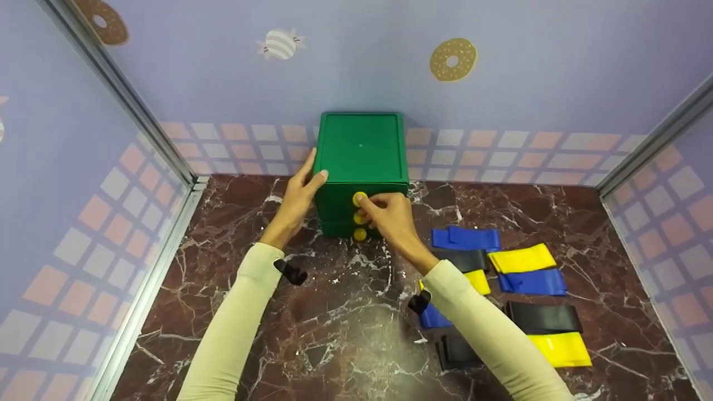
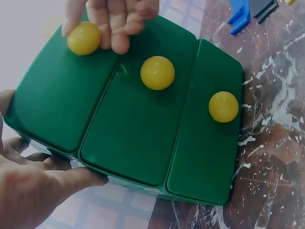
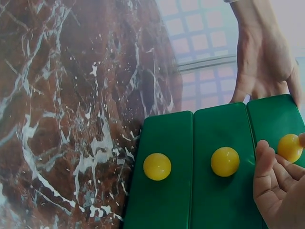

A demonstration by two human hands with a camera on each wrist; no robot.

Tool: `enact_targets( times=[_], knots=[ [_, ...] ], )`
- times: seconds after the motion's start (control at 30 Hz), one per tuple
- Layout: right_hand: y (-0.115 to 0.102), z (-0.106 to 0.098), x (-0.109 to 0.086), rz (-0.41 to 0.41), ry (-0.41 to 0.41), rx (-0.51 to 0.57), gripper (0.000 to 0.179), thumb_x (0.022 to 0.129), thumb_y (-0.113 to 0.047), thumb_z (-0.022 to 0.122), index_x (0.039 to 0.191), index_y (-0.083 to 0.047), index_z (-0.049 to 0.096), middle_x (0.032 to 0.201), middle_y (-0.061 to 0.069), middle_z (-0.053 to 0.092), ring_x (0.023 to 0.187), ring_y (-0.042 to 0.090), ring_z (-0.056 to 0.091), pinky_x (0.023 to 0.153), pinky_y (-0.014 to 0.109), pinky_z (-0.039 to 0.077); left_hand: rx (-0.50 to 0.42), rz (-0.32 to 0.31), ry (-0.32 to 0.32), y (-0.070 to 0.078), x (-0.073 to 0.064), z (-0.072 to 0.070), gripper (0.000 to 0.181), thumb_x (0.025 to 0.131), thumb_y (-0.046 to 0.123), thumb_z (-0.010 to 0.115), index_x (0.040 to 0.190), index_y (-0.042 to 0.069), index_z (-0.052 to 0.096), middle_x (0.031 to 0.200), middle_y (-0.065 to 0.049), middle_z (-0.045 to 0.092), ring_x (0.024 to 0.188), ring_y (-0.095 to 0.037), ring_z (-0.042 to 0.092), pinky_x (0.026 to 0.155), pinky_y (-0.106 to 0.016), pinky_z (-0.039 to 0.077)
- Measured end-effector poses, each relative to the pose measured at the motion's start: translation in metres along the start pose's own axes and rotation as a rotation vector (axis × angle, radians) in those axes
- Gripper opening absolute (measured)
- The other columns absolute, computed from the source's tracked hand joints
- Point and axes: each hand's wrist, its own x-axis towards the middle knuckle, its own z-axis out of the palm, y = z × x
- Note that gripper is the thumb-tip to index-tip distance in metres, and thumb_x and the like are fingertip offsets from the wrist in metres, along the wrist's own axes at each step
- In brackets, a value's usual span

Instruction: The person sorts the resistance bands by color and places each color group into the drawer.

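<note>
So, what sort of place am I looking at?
Perhaps a small booth set up for tabletop activities: lilac wall panels and metal corner strips border a marble-patterned surface on three sides, with a green three-drawer unit against the back.

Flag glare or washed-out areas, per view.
Head: pale sheen on the marbled tabletop, bottom centre; left wrist: small glints on the yellow knobs, patterned wall pale below the green drawer unit; right wrist: that wall hazy and washed out towards the upper right.
</note>
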Motion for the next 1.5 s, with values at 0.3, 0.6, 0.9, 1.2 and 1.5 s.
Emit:
enact_targets(
  times=[0.3,0.6,0.9,1.2,1.5],
  knots=[
    [-0.001,0.000,-0.018,-0.009,0.009,0.023,0.039,0.107,-0.035,0.077,0.099,0.002,0.087,0.090,0.018,0.082,0.077,0.035,0.080,0.065,0.038,0.066,-0.042,-0.043,0.000,0.009,0.004,0.001,0.078,0.114,0.024,0.064,0.178,0.028,0.020,0.185,-0.004,0.015,0.166,-0.026,0.028,0.130,-0.042,0.035],
    [0.002,0.001,-0.044,-0.016,-0.009,0.003,0.036,0.105,-0.038,0.078,0.098,-0.004,0.088,0.087,0.014,0.083,0.072,0.033,0.080,0.063,0.043,0.066,0.075,-0.024,-0.014,0.004,0.001,-0.003,0.077,0.114,0.037,0.062,0.178,0.033,0.018,0.185,0.000,0.011,0.169,-0.022,0.018,0.134,-0.042,0.026],
    [-0.001,-0.003,-0.066,-0.010,-0.043,0.025,0.034,0.106,-0.035,0.078,0.098,-0.004,0.088,0.086,0.010,0.083,0.075,0.038,0.080,0.068,0.047,0.067,0.177,0.050,-0.004,0.004,0.003,-0.004,0.068,0.115,0.037,0.060,0.176,0.030,0.032,0.183,-0.003,0.024,0.164,-0.024,0.032,0.132,-0.045,0.031],
    [-0.001,-0.001,-0.087,-0.019,-0.041,-0.028,0.034,0.105,-0.039,0.078,0.097,-0.008,0.088,0.083,0.003,0.082,0.066,0.021,0.076,0.059,0.038,0.064,0.168,0.045,-0.026,0.006,0.003,-0.009,0.070,0.113,0.039,0.066,0.175,0.032,0.034,0.181,-0.004,0.031,0.157,-0.025,0.045,0.123,-0.049,0.046],
    [-0.002,0.000,-0.098,-0.010,-0.042,-0.011,0.035,0.104,-0.040,0.079,0.098,-0.006,0.088,0.088,0.011,0.083,0.071,0.020,0.079,0.060,0.030,0.063,0.205,0.063,-0.012,0.007,0.004,-0.010,0.068,0.113,0.034,0.064,0.174,0.028,0.034,0.179,-0.006,0.032,0.102,-0.005,0.059,0.088,-0.023,0.049]
  ],
)
